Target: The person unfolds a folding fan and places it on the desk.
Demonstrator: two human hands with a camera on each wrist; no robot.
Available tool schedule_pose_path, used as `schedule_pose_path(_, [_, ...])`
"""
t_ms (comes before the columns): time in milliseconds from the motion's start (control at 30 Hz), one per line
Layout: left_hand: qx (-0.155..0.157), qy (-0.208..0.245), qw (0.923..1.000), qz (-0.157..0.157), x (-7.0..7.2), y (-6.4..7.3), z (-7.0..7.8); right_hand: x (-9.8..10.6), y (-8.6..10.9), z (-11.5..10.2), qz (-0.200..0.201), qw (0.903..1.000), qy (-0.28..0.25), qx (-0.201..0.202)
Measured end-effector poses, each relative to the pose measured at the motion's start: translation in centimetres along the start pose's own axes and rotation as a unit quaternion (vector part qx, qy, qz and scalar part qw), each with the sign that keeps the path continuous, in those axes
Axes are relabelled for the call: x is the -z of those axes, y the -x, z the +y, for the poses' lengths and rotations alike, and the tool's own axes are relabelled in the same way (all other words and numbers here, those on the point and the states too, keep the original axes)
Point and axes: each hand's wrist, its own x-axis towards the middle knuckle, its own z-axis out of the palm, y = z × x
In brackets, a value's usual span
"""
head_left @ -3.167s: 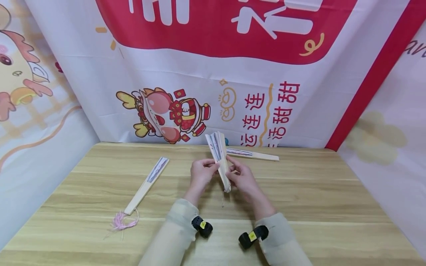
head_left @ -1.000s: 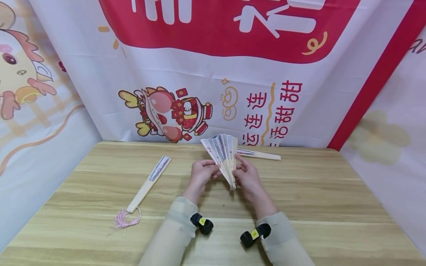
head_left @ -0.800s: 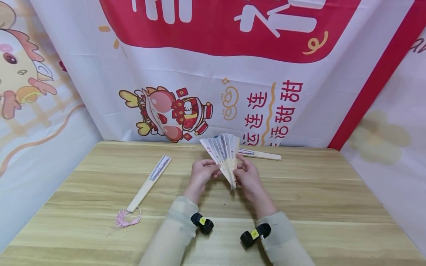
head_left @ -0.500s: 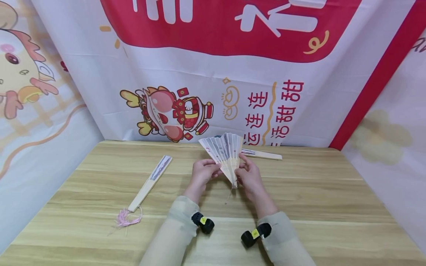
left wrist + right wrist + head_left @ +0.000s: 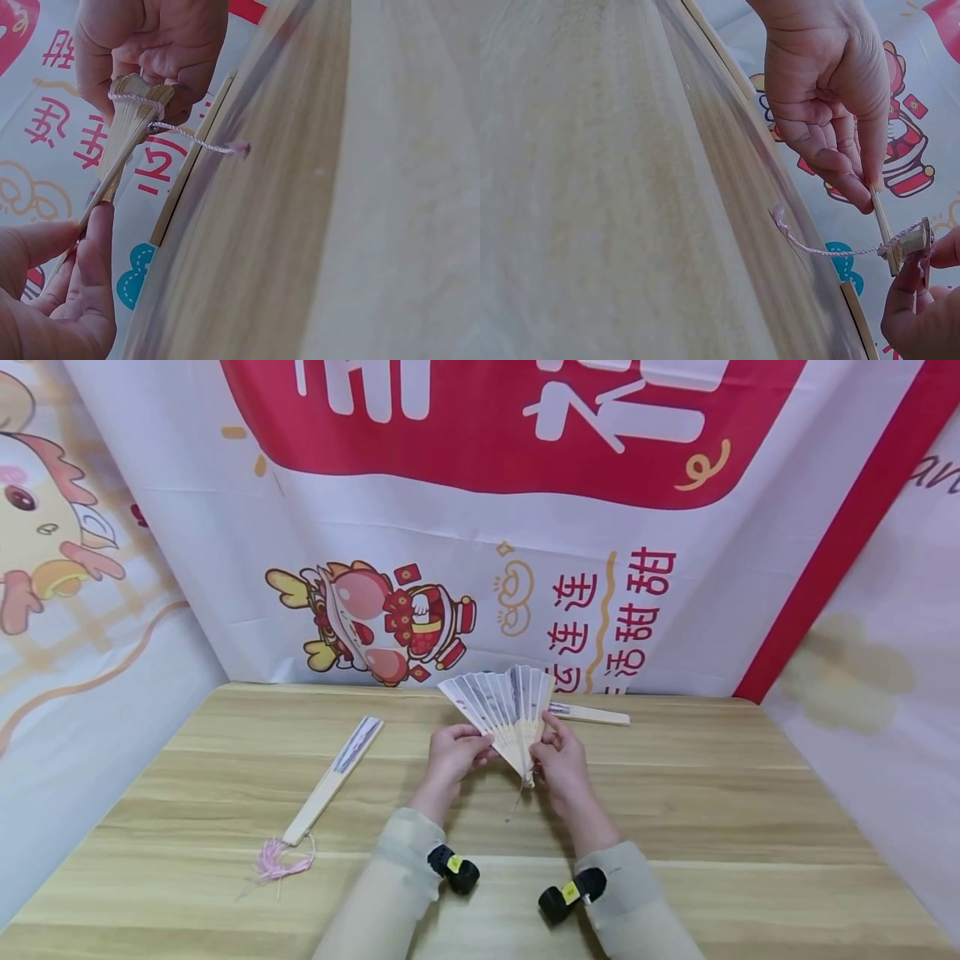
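Both hands hold a partly spread folding fan (image 5: pixel 498 703) above the table, its pleated, printed leaf upward and its pivot end toward the person. My left hand (image 5: pixel 455 758) pinches the left outer rib between thumb and fingers. At the right side, my right hand (image 5: pixel 559 762) grips the ribs near the pivot. In the left wrist view a pale pink cord (image 5: pixel 196 138) is looped round the fan's pivot end and hangs loose with a small knot. In the right wrist view the left hand (image 5: pixel 829 105) pinches the rib from above. The leaf is mostly hidden in both wrist views.
A folded fan (image 5: pixel 333 781) with a pink tassel (image 5: pixel 281 860) lies at the left on the wooden table (image 5: pixel 720 827). Behind the right hand, another folded fan (image 5: pixel 596 715) lies near the back edge, partly covered. A printed cloth (image 5: pixel 420 510) hangs behind the table.
The held fan has gone from nearly folded to partly spread. My right hand has shifted slightly right with its side of the fan, while the left hand has stayed almost in place.
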Motion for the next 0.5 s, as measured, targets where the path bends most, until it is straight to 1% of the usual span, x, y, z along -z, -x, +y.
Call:
schedule_pose_path(67, [0.003,0.001,1.0,0.0,-0.01,0.07,-0.01,0.02,0.01,0.0,0.003,1.0,-0.002,0.003])
schedule_pose_path(233, [0.003,0.001,1.0,-0.004,-0.02,0.22,0.04,-0.05,0.04,-0.24,0.029,0.9995,-0.003,0.009])
schedule_pose_path(500, [0.0,0.011,0.9999,-0.008,0.0,0.26,0.03,-0.14,0.38,-0.73,0.059,0.9982,-0.006,0.003])
